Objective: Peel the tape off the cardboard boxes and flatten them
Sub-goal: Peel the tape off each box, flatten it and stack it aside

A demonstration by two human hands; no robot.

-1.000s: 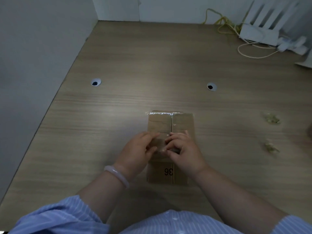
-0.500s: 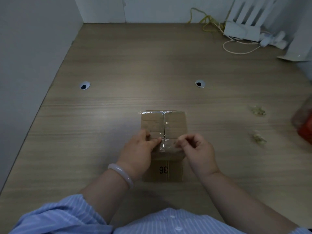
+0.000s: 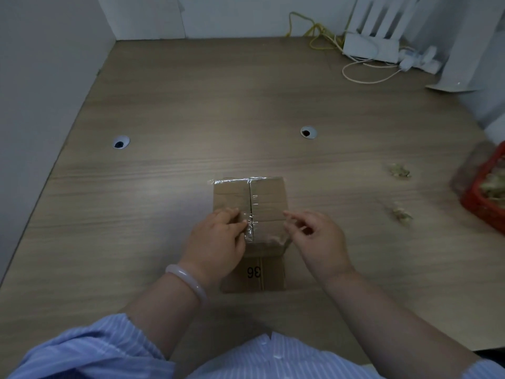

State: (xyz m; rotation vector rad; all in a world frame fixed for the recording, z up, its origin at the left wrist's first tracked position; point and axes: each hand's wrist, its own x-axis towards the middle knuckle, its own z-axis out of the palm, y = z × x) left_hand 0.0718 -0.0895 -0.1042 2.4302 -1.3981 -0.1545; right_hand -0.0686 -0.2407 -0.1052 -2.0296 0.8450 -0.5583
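We see a small cardboard box [image 3: 266, 203] of plain brown board, matte and squarish. Its two top flaps meet in a straight seam down the middle. Clear tape [image 3: 249, 233] runs along that seam, glossy and wrinkled, and a second band crinkles along the far top edge. Near the front right corner the paper skin is torn to a pale, fuzzy patch. The near face carries a black "36". The box stands on the table [image 3: 191, 110], just ahead of the person's body and between the two hands.

The left hand [image 3: 218, 243] lies on the left flap. Its grip is closed on the tape at the seam, with thumb and fingertips pinching the crumpled near stretch. The right hand [image 3: 318, 239] is just beside the box's right edge. Its fingers are loosely curled, with fingertip and thumb close together. We cannot tell whether that grip holds a clear strip or nothing.

A smooth, pale bracelet [image 3: 187, 280] circles the left wrist, and a blue striped sleeve [image 3: 90, 348] follows below it.

The table is light wood-grain laminate with two round grommets [image 3: 120, 142] [image 3: 308, 132] set in it. Two crumpled tape scraps [image 3: 399, 170] [image 3: 400, 213] lie to the right, well apart from the box. Beyond them, at the edge of view, is a red mesh basket [image 3: 481, 203] holding more such wads. At the far right corner a white router [image 3: 369, 47] stands with yellow and white cables [image 3: 366, 75] looped beside it.
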